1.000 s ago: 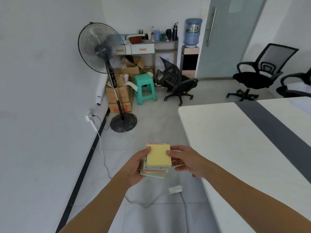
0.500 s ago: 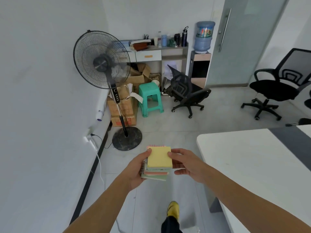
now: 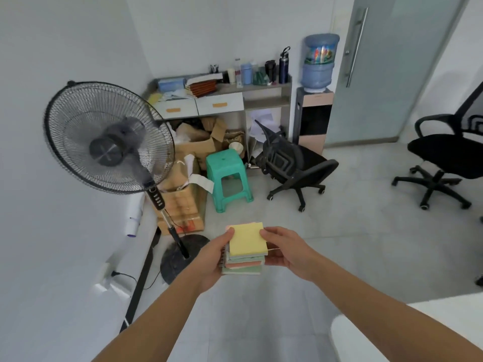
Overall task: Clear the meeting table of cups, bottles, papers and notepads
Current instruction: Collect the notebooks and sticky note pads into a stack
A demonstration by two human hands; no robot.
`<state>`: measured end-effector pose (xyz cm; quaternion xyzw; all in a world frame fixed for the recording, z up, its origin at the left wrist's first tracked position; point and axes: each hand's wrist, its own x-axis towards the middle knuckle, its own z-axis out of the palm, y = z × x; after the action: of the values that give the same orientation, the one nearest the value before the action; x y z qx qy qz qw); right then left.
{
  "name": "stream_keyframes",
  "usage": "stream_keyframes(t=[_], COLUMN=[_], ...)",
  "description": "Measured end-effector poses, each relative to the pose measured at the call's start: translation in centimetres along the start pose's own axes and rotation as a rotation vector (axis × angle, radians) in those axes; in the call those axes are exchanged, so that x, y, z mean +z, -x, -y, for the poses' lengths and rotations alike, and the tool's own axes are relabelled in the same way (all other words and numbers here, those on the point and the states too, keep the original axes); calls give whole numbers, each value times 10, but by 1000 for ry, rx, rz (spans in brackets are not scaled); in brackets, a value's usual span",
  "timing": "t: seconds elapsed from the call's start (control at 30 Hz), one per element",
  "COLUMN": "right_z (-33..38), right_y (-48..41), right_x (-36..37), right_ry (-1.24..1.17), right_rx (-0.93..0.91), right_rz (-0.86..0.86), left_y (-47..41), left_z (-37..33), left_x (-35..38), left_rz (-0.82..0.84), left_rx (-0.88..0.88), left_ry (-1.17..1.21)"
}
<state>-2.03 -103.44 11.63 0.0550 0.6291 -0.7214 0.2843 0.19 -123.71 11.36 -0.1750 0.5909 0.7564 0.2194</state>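
Note:
I carry a small stack of notepads (image 3: 247, 242) in front of me above the floor, a yellow pad on top, with pink and green ones and a spiral-bound one beneath. My left hand (image 3: 213, 259) grips the stack's left side, thumb on the top pad. My right hand (image 3: 286, 253) holds its right side, thumb on top and fingers curled underneath. Only a rounded corner of the white meeting table (image 3: 407, 333) shows at the bottom right.
A standing fan (image 3: 108, 138) is ahead on the left, its base (image 3: 184, 254) near my hands. Behind it are cardboard boxes (image 3: 183, 202), a green stool (image 3: 228, 176), a tipped black chair (image 3: 295, 164), a cluttered shelf desk (image 3: 224, 99) and a water dispenser (image 3: 315, 111). Another black chair (image 3: 449, 155) stands right.
I have walked away from the table toward the far corner; the table has slid almost out of view, and the fan and shelf desk are closer. Both hands keep the same hold on the notepads.

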Motion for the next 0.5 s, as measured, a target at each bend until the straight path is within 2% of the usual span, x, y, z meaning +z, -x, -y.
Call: stream_keyframes(t=[0.17, 0.4, 0.5], right_z=[42, 101, 137], right_y=[-70, -171, -212], right_x=[-58, -154, -202], right_ry=[-30, -116, -159], right_rx=[7, -46, -104], right_rz=[-85, -256, -350], left_y=[-106, -261, -339], left_z=[-51, -131, -177], left_x=[26, 92, 130], left_rz=[115, 192, 308], left_rx=[-37, -45, -31], left_ry=[-110, -274, -392])
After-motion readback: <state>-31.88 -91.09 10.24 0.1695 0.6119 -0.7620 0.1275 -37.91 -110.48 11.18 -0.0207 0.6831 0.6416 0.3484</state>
